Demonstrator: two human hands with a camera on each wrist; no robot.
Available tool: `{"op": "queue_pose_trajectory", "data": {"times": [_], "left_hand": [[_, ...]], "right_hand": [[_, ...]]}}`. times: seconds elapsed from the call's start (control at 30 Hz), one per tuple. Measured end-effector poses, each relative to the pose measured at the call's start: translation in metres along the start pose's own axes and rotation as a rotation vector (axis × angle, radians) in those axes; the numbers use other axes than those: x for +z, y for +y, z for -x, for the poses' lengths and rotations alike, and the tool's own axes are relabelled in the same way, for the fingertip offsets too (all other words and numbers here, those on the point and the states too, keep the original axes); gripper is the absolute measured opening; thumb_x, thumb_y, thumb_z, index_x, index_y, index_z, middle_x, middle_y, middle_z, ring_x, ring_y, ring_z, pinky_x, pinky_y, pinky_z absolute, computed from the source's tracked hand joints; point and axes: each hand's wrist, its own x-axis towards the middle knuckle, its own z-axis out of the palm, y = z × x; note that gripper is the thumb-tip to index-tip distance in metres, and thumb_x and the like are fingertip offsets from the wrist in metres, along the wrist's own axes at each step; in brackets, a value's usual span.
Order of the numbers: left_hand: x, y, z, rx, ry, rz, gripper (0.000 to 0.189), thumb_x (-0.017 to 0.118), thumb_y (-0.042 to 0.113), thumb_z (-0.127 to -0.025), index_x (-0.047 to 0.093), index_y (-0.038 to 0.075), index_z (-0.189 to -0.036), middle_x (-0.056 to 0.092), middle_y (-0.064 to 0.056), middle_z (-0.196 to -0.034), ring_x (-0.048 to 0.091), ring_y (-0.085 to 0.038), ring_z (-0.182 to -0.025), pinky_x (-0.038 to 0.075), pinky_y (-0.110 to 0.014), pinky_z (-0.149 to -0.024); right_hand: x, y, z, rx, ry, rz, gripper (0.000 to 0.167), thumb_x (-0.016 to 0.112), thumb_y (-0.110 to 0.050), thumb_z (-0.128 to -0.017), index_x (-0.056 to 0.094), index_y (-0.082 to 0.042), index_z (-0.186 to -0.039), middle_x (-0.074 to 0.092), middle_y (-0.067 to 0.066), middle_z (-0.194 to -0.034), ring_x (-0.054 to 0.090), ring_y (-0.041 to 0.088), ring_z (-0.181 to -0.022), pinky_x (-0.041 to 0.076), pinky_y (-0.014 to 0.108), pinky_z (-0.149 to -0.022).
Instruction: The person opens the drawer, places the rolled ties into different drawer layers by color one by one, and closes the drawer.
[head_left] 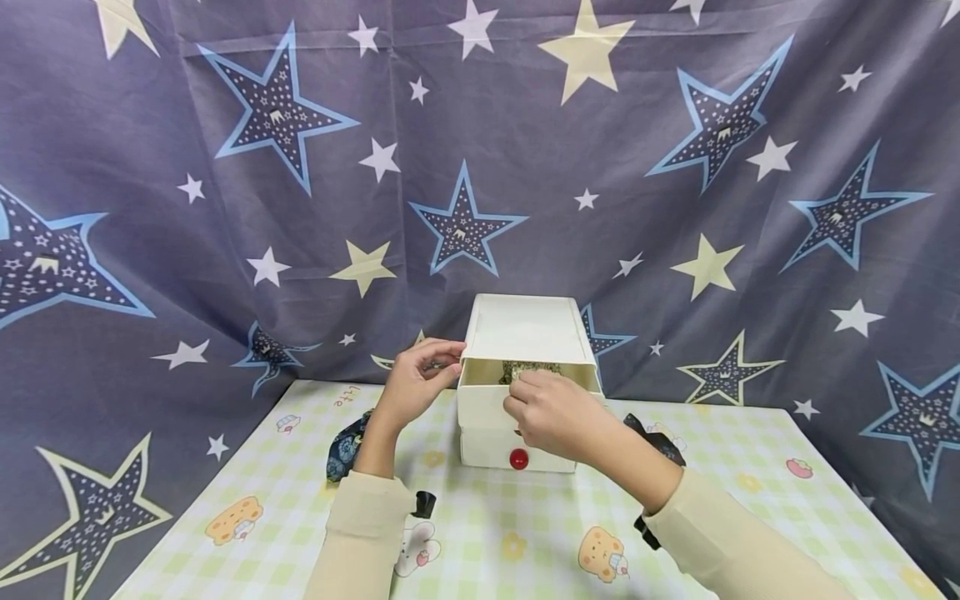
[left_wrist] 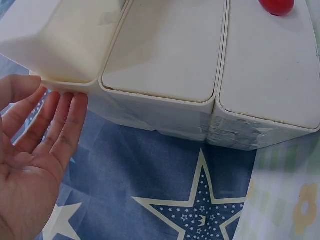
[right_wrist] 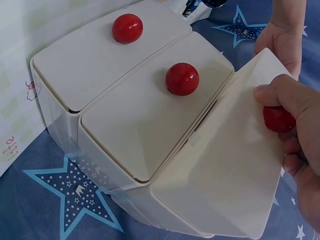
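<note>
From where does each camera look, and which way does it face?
Head: worn on the head, faces forward and down at the drawer unit; left hand, right hand and sleeves show.
Left wrist: worn there, faces the unit's left side and fronts; left hand shows.
Right wrist: worn there, faces the fronts from the right; both hands show.
Both wrist views share the lower drawers.

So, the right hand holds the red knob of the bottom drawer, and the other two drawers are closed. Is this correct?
Not the bottom: the right hand holds the red knob of the top drawer, as the head view shows. The other two drawers are closed.
</note>
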Motion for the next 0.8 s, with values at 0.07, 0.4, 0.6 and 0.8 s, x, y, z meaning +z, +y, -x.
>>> {"op": "queue_pose_trajectory", "data": {"times": [0.07, 0.4, 0.6, 0.8], "left_hand": [[0.000, 0.000, 0.000, 0.000, -0.002, 0.000, 0.030, 0.074, 0.008, -0.096, 0.072, 0.003, -0.125, 0.066, -0.015, -0.120, 0.067, -0.028, -0.102, 0.060, -0.028, -0.084], [0.000, 0.000, 0.000, -0.002, -0.009, 0.008, 0.030, 0.073, 0.009, -0.096, 0.071, 0.003, -0.126, 0.065, -0.015, -0.121, 0.067, -0.028, -0.103, 0.060, -0.028, -0.085], [0.000, -0.001, 0.000, 0.001, -0.007, -0.001, 0.030, 0.073, 0.009, -0.096, 0.072, 0.003, -0.126, 0.065, -0.015, -0.121, 0.067, -0.028, -0.103, 0.060, -0.028, -0.084], [0.000, -0.001, 0.000, 0.003, -0.005, 0.000, 0.030, 0.073, 0.009, -0.096, 0.072, 0.003, -0.125, 0.065, -0.015, -0.121, 0.067, -0.028, -0.103, 0.060, -0.028, -0.084]], "right_hand": [[0.001, 0.001, 0.000, 0.008, 0.006, -0.011, 0.018, 0.084, -0.015, -0.075, 0.069, -0.012, -0.083, 0.062, -0.001, -0.081, 0.057, 0.018, -0.081, 0.051, 0.028, -0.077], [0.007, 0.005, 0.000, 0.025, 0.013, -0.042, 0.014, 0.079, -0.007, -0.075, 0.067, -0.010, -0.082, 0.059, 0.000, -0.079, 0.055, 0.019, -0.078, 0.049, 0.029, -0.072], [0.010, 0.008, 0.000, 0.017, 0.006, -0.026, 0.017, 0.081, -0.012, -0.075, 0.067, -0.011, -0.083, 0.059, 0.000, -0.080, 0.053, 0.019, -0.077, 0.047, 0.029, -0.071], [0.012, 0.009, -0.001, 0.013, 0.007, -0.033, 0.018, 0.082, -0.011, -0.073, 0.066, -0.011, -0.082, 0.058, 0.000, -0.079, 0.051, 0.018, -0.075, 0.048, 0.029, -0.073]]}}
